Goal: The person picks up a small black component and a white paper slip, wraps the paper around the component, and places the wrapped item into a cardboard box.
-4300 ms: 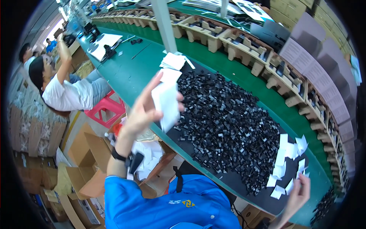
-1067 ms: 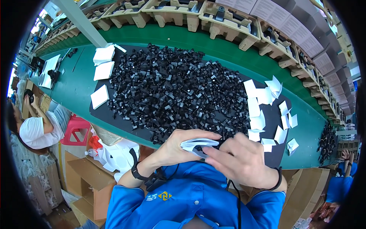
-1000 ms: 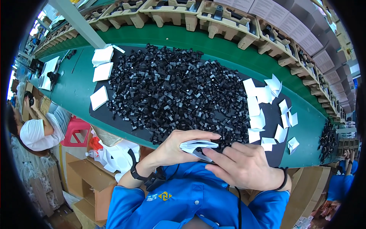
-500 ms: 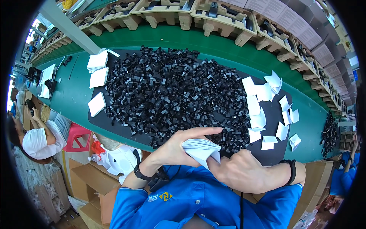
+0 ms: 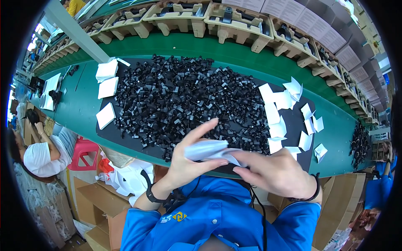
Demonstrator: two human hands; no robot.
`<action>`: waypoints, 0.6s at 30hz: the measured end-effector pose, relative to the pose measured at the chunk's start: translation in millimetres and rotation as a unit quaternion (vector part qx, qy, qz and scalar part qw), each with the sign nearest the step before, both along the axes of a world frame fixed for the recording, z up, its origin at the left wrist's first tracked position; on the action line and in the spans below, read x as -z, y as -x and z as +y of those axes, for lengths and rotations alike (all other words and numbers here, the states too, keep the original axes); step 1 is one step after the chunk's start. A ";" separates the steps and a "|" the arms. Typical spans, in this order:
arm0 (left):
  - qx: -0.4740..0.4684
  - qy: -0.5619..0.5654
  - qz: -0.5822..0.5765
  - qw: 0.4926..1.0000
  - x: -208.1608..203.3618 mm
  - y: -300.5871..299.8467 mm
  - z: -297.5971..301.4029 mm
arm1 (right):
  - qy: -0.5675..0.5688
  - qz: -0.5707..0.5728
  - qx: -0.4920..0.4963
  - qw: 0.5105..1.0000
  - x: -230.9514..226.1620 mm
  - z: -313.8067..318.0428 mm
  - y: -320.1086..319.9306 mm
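A stack of folded white paper sheets, blurred by motion, lies in my left hand. My left thumb presses along its lower side, and the index finger points up past it. At the right end of the stack, my right hand pinches a bent white sheet between thumb and fingers. Beyond both hands spreads a large heap of small black plastic parts on a dark mat. Several opened folded papers lie to the right of the heap.
Stacks of white papers stand left of the heap on the green table. Moulded trays with black items line the far side. A grey post rises at far left. A co-worker sits left, near a red stool.
Both hands have shifted and the paper stack has moved left and up a little. My right fist has uncurled into a pinch on a sheet. The view has shifted slightly.
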State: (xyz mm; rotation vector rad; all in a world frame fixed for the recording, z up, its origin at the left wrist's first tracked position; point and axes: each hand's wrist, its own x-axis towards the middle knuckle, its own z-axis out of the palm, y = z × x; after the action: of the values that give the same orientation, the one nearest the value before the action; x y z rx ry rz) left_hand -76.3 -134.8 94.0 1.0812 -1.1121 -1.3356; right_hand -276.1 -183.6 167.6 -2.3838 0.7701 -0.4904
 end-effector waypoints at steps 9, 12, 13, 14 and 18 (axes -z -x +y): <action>0.054 -0.058 0.090 0.993 -8.9 7.7 -3.9 | -0.009 -0.179 0.078 0.981 59.8 5.8 16.8; 0.039 -0.138 0.130 0.981 -13.1 14.3 -9.2 | 0.149 -0.178 0.067 0.971 69.5 -0.6 21.2; 0.037 -0.151 0.149 0.976 -8.5 15.8 -11.8 | 0.147 -0.176 0.068 0.971 68.7 -2.8 23.2; 0.034 -0.165 0.167 0.971 -3.9 16.1 -14.6 | 0.219 -0.138 0.047 0.965 67.2 -5.4 24.9; 0.048 -0.211 0.261 0.941 -6.5 10.7 -26.3 | 0.386 -0.044 0.004 0.922 60.1 -8.8 29.2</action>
State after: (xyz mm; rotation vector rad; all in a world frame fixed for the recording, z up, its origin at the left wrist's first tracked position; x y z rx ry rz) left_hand -87.0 -161.1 100.6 0.8895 -0.4977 -1.8588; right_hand -305.3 -192.5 107.5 -3.0378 0.6098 -1.0529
